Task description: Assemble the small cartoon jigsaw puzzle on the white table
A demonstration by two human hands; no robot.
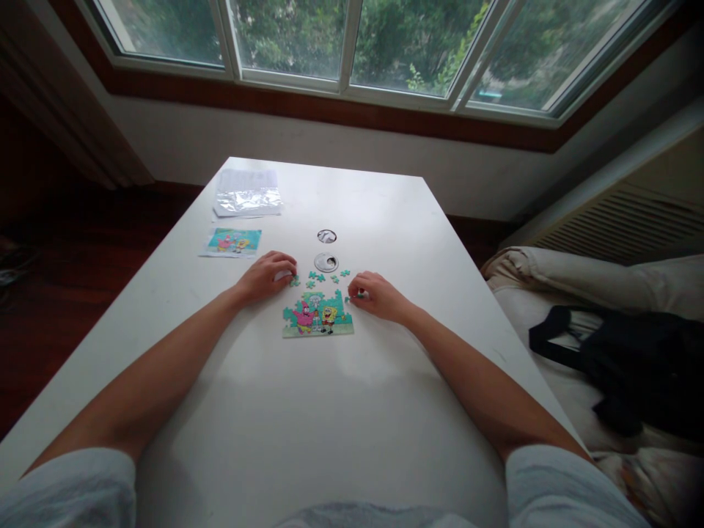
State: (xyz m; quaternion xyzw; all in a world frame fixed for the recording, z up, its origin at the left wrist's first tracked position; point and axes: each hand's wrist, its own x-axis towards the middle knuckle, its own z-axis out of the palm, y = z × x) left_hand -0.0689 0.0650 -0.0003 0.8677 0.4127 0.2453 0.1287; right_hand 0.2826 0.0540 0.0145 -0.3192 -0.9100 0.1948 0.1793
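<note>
Wide windows [346, 48] with greenery behind them span the top of the frame, above a white surface [330, 411] that fills the centre. At the right edge, dark cloth [649, 367] lies on a pale sofa [583, 282]. Upper left on the surface rests a clear plastic packet [248, 199] with papers

Both hands are near the middle of the frame. Left of centre, the left hand [275, 273] has loosely bent fingers, the tips down beside loose pieces; whether it grips one, I cannot tell. Right of centre, the right hand [379, 295] has thumb and fingers drawn together, with a small teal piece [360, 296] at the tips, pinched or merely touched, I cannot tell

Between and just below them lies the partly joined puzzle [314, 323], flat, its bottom edge straight and its top ragged. It is probably light and fairly stiff in each piece but weak at the joints, so best slid with flat palms, not lifted by a corner. Left of centre is a printed picture [234, 240]; above the puzzle, two round items [323, 262]

Smallest are the loose pieces [312, 276], likely thin and easily skidded: pinch them by opposite edges, sparing the knobs
</note>
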